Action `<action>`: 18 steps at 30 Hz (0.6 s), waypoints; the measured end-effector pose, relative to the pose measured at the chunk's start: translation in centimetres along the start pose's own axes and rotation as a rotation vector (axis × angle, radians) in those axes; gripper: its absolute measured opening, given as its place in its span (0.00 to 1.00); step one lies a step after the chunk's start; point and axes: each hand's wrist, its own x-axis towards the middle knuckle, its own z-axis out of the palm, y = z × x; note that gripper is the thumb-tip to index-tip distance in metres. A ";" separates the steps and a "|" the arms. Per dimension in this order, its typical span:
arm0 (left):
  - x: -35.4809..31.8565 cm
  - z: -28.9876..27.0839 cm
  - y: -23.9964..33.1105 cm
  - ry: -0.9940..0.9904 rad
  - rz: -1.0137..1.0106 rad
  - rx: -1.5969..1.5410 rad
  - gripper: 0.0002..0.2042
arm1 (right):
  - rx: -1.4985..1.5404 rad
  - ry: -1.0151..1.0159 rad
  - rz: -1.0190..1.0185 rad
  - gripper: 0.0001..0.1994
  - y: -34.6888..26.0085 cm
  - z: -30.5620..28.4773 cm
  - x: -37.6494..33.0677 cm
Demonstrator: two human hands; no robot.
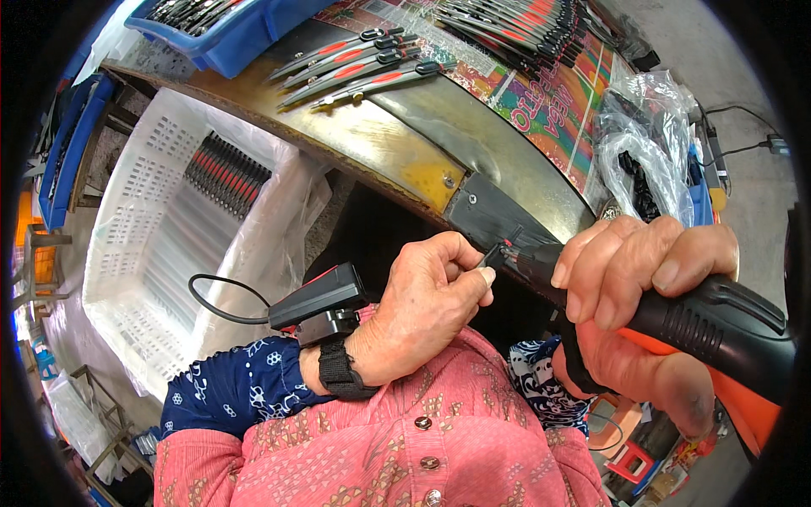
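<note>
My right hand [625, 279] is wrapped around the thick black body of an electric screwdriver [726, 325], whose narrow end points left. At that end, the thumb and fingers of my left hand [431, 291] pinch a small dark piece [492, 256]; its exact kind is hidden by the fingertips. A bit of red shows at the contact point. Just beyond both hands, a dark plate [490, 211] with screws is fixed to the table edge. Several grey-and-red drawing compasses [355, 68] lie side by side on the metal tabletop.
A heap of similar compasses [515, 29] lies at the far side of the table, with a blue bin [258, 38] of more at far left. A lined white basket [127, 215] with a row of them stands left. Clear plastic bags [646, 127] sit at right.
</note>
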 end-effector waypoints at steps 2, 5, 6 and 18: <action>0.0 0.0 0.0 0.006 0.000 0.010 0.04 | -0.006 0.040 0.023 0.36 0.0 0.2 -0.1; 0.0 0.1 -0.1 0.026 0.024 0.009 0.04 | -0.052 0.106 0.032 0.36 0.0 1.0 -0.1; 0.0 0.2 -0.2 0.046 0.039 0.004 0.04 | -0.057 0.107 0.021 0.36 0.1 1.1 0.0; -0.2 0.3 0.4 0.048 0.010 0.033 0.05 | -0.071 0.100 -0.023 0.35 0.8 1.0 0.5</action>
